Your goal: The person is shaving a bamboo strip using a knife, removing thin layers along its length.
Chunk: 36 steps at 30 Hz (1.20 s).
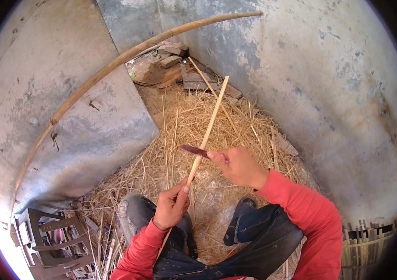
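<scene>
My left hand (pixel 172 205) is closed around a long, pale bamboo strip (pixel 213 116), which slants up and away from me to the right. Its lower end runs back beneath my left forearm. In my right hand (pixel 241 167) is a knife (pixel 193 150) with a dark, reddish-brown blade, gripped by the handle. The blade lies across the strip, a little beyond my left hand. Most of the knife's handle is hidden by my fingers.
Shavings (pixel 207 105) and thin strips cover the floor around my feet. A long bamboo pole (pixel 114 63) arches along the left wall. Bricks (pixel 172 56) lie in the far corner. A brown plastic chair or stool (pixel 63 249) stands lower left, a woven bamboo basket (pixel 364 252) lower right.
</scene>
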Tool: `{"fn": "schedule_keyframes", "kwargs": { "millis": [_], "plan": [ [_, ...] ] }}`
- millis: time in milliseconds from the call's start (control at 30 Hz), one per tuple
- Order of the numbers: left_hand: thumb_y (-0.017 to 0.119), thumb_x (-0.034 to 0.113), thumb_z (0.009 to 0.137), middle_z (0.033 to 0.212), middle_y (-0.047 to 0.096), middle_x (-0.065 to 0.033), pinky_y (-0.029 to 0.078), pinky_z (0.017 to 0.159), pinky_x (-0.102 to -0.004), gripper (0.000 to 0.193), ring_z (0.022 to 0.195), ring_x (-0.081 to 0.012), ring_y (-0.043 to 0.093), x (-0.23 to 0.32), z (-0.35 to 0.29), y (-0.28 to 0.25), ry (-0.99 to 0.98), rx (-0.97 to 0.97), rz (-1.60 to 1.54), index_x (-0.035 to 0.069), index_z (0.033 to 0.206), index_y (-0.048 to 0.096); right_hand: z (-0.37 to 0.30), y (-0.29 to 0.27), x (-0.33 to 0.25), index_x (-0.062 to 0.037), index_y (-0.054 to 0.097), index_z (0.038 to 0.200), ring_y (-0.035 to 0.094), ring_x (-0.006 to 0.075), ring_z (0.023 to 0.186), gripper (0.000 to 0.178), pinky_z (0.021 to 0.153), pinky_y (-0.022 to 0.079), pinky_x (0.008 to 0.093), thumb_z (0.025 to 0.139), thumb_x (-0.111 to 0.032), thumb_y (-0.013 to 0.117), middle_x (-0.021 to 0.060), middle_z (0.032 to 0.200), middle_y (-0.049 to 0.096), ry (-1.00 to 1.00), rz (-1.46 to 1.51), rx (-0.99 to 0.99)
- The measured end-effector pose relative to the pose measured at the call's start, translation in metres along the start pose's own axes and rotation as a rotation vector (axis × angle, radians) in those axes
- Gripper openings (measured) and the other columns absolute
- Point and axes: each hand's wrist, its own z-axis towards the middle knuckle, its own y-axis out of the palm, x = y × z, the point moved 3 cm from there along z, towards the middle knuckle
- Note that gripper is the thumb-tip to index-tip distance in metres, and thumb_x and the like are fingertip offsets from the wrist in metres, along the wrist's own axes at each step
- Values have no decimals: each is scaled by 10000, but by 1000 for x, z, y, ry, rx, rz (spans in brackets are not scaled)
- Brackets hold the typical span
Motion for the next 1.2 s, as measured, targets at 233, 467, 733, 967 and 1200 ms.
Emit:
{"fn": "schedule_keyframes", "kwargs": {
  "millis": [233, 467, 733, 967, 1200],
  "plan": [
    [532, 194, 1111, 646, 476, 49, 330, 485, -229, 406, 533, -33, 404, 5, -8, 8, 58, -21, -2, -77, 1411, 570, 28, -58, 23, 10, 544, 702, 347, 150, 540, 619, 513, 327, 409, 1101, -460, 489, 64, 550, 337, 70, -100, 510],
    [571, 191, 1095, 663, 512, 46, 367, 524, -227, 345, 554, -32, 424, 11, -11, 10, 138, 19, 67, -101, 1260, 654, 34, -77, 44, 3, 503, 678, 309, 129, 570, 642, 518, 297, 402, 1103, -478, 482, 16, 566, 308, 69, -107, 621],
    [563, 186, 1097, 656, 505, 48, 370, 520, -228, 339, 556, -33, 427, 8, -11, 6, 70, 42, 76, -97, 1264, 650, 27, -58, 53, 5, 501, 637, 333, 162, 523, 673, 508, 309, 414, 1099, -484, 482, 39, 529, 331, 141, -87, 373],
    [566, 203, 1096, 713, 530, 36, 396, 571, -219, 394, 621, -22, 467, 7, -5, -2, 35, 77, 95, -88, 1357, 620, 13, -17, 19, 4, 533, 639, 355, 168, 498, 688, 492, 311, 425, 1097, -506, 467, 42, 516, 335, 35, -23, -5],
    [562, 183, 1097, 658, 497, 54, 351, 506, -224, 386, 548, -27, 420, 12, -9, 15, 70, 1, 18, -85, 1371, 605, 37, -70, 34, 11, 604, 681, 386, 184, 462, 678, 474, 321, 422, 1101, -499, 454, 47, 494, 394, 82, -35, 483]
  ]
}}
